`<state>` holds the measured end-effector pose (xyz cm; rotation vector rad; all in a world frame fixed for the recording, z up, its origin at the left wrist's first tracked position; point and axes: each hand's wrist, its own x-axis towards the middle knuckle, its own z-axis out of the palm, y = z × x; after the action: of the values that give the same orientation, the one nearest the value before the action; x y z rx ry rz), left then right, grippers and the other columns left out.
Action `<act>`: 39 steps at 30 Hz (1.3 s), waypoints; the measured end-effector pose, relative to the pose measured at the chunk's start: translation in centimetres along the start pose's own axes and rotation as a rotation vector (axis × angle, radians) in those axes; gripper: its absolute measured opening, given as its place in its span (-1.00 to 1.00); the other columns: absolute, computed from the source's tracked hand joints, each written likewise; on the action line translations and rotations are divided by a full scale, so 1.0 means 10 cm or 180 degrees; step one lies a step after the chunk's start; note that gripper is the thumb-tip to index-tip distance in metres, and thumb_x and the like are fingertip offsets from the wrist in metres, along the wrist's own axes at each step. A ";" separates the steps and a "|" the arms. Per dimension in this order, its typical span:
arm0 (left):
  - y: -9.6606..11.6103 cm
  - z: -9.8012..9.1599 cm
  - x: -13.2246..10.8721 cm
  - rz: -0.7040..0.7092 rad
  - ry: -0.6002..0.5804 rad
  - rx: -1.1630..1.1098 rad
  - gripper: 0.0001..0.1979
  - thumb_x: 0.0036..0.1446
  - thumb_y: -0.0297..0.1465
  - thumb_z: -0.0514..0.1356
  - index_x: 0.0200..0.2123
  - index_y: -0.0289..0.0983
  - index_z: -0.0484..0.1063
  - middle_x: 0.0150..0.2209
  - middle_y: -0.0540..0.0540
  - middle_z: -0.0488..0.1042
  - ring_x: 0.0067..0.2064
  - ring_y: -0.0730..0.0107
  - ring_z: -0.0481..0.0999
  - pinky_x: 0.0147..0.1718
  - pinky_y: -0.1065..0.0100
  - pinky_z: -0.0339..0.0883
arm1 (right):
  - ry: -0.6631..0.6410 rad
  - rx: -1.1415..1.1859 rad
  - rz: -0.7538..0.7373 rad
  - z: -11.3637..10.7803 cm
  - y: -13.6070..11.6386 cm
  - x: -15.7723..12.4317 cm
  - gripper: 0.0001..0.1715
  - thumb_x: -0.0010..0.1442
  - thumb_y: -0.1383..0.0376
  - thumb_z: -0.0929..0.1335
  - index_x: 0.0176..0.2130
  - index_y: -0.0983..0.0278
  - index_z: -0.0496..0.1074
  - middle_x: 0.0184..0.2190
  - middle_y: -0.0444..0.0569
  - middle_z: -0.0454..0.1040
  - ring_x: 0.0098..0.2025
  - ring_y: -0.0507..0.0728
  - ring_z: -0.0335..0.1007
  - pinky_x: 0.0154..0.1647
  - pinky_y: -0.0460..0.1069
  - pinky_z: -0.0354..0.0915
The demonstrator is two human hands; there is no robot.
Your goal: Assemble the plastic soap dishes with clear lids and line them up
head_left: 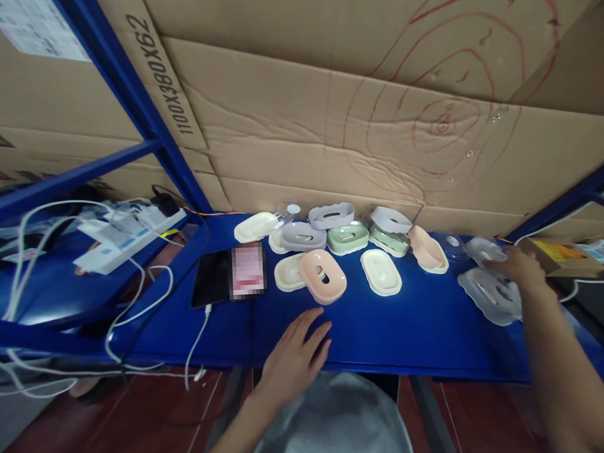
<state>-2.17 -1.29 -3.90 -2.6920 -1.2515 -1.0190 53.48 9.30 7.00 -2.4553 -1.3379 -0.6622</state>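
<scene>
My left hand (300, 353) rests at the front of the blue shelf, fingers spread and holding nothing, just below a peach soap dish tray (328, 289). That tray leans over a cream base (285, 274). Far to the right, my right hand (521, 268) has its fingers closed at the edge of a clear plastic cover (483, 248); its fingertips are slightly blurred. Directly below lies a translucent grey soap dish part (490, 298), partly behind my forearm. A cream base (381, 273) lies alone near the middle.
Grey (331, 216), green (349, 239) and peach soap dish parts (428, 251) line the back. To the left are a black tablet (210, 278), white cables and a power strip (127, 244). A cardboard wall (287, 120) stands behind; an open carton (558, 259) sits right.
</scene>
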 end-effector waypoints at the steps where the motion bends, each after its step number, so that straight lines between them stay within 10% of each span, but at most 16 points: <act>1: 0.00 0.00 0.00 -0.0002 0.0005 0.0010 -0.73 0.47 -0.38 0.15 0.15 -0.26 0.49 0.22 -0.29 0.50 0.18 0.02 0.59 0.11 0.00 0.62 | 0.0021 0.0140 -0.0124 -0.05 -0.10 -0.08 -0.51 0.34 0.06 0.43 -0.04 0.45 0.61 -0.12 0.50 0.56 -0.13 0.35 0.55 -0.15 0.17 0.28; 5: 0.02 -0.01 0.01 -0.0037 -0.0012 0.0042 -0.73 0.48 -0.37 0.14 0.15 -0.24 0.50 0.21 -0.28 0.51 0.16 0.04 0.60 0.10 0.02 0.62 | 0.0044 0.0893 -0.1083 -0.19 -0.76 -0.89 -0.49 0.54 0.11 0.17 0.09 0.33 0.55 0.04 0.26 0.61 0.08 0.28 0.55 0.08 0.12 0.37; 11: 0.02 -0.02 0.00 -0.0080 -0.0072 0.0004 -0.70 0.47 -0.37 0.14 0.18 -0.23 0.50 0.22 -0.26 0.51 0.18 0.05 0.59 0.13 0.02 0.60 | -0.0563 0.1750 -0.2574 -0.28 -1.61 -2.05 -0.50 0.51 0.03 0.31 0.28 0.20 0.44 0.16 0.15 0.60 0.20 0.35 0.53 0.27 0.31 0.34; 16: 0.02 -0.06 0.00 0.0003 -0.0252 0.0043 -0.64 0.45 -0.37 0.16 0.26 -0.20 0.48 0.29 -0.24 0.47 0.25 0.03 0.53 0.18 0.01 0.55 | -0.1230 0.2587 -0.2993 -0.36 -1.46 -2.12 -0.69 0.55 0.21 0.26 -0.17 0.16 0.56 -0.13 -0.06 0.69 -0.05 0.17 0.64 0.33 0.23 0.36; 19: 0.03 -0.12 0.02 0.0339 -0.0517 0.0098 -0.56 0.46 -0.33 0.17 0.35 -0.13 0.40 0.40 -0.20 0.37 0.36 0.00 0.43 0.23 -0.04 0.49 | -0.0967 0.2877 -0.3013 -0.34 -1.34 -2.07 -0.73 0.54 0.25 0.26 -0.04 0.13 0.56 -0.02 -0.04 0.67 0.09 0.17 0.60 0.33 0.19 0.37; 24: 0.03 -0.19 0.08 0.0743 -0.0775 0.0034 -0.51 0.47 -0.27 0.19 0.40 -0.09 0.34 0.48 -0.11 0.29 0.45 0.02 0.31 0.31 -0.06 0.40 | -0.0185 0.1674 -0.1709 -0.12 -1.26 -1.54 -0.32 0.48 -0.02 0.29 0.42 0.22 0.28 0.38 0.23 0.39 0.44 0.43 0.26 0.38 0.38 0.25; 29: 0.02 -0.14 0.05 0.0406 -0.0658 -0.0213 -0.76 0.41 -0.27 0.27 0.09 -0.18 0.53 0.28 -0.19 0.50 0.27 0.02 0.51 0.21 -0.05 0.50 | -0.0452 0.1261 -0.1091 0.07 -1.13 -1.09 -0.31 0.45 -0.09 0.24 0.25 0.34 0.46 0.12 0.30 0.57 0.14 0.43 0.52 0.15 0.28 0.43; 35: -0.01 -0.10 -0.02 0.0132 -0.0447 -0.0577 -0.84 0.36 -0.35 0.32 -0.03 -0.20 0.49 0.20 -0.22 0.49 0.23 0.06 0.56 0.20 0.05 0.56 | 0.0270 0.2458 -0.0940 -0.17 -0.99 -1.71 -0.52 0.41 -0.05 0.38 0.05 0.24 0.59 0.01 0.17 0.63 0.06 0.36 0.58 0.18 0.28 0.47; 39: -0.04 -0.09 -0.04 -0.0136 -0.0397 -0.0834 -0.76 0.39 -0.38 0.28 0.09 -0.17 0.47 0.24 -0.19 0.48 0.19 0.18 0.61 0.13 0.19 0.61 | -0.0324 0.3082 -0.1573 -0.43 -1.08 -2.35 -0.71 0.42 0.18 0.41 0.10 0.10 0.58 0.12 0.06 0.62 0.19 0.33 0.55 0.25 0.30 0.48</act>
<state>-3.17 -1.51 -3.49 -2.9787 -1.2825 -1.1076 32.21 -3.69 -1.18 -1.4105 -1.7606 0.0671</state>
